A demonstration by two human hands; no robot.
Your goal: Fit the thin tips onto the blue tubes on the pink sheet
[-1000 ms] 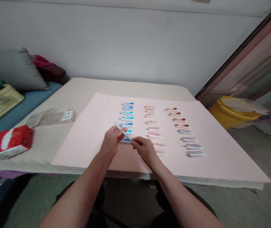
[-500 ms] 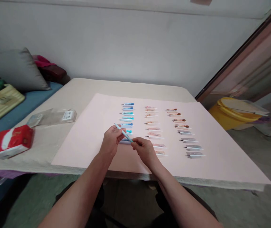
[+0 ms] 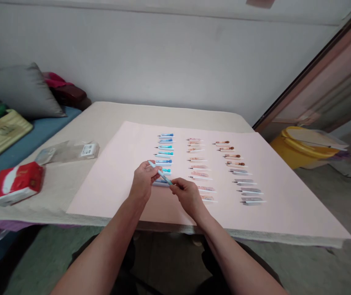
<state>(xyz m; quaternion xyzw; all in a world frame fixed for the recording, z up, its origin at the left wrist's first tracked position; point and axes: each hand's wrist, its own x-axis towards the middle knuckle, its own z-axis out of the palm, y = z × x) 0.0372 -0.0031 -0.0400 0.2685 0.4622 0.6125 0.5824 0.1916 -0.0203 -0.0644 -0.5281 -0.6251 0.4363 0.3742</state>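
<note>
A slim pale-blue pen (image 3: 164,176) lies slantwise between my two hands, above the left column of pens. My left hand (image 3: 143,180) pinches its upper part near the white end. The fingers of my right hand (image 3: 187,194) are closed round its lower end. Under and beyond my hands is a column of blue and turquoise pens (image 3: 165,147) with separate slim pieces beside them. My left hand partly covers the nearest of these.
On the pink sheet (image 3: 101,196) are a column of pink pens (image 3: 198,167), brown-ended pens (image 3: 232,156) and grey ones (image 3: 249,190). To the left lie a red tissue pack (image 3: 17,182) and a clear plastic packet (image 3: 67,151). A yellow bucket (image 3: 301,149) stands right of the table.
The pen's upper end showed a thin dark tip before; now it looks white and blunt. My left hand has shifted very slightly, and the right has barely moved.
</note>
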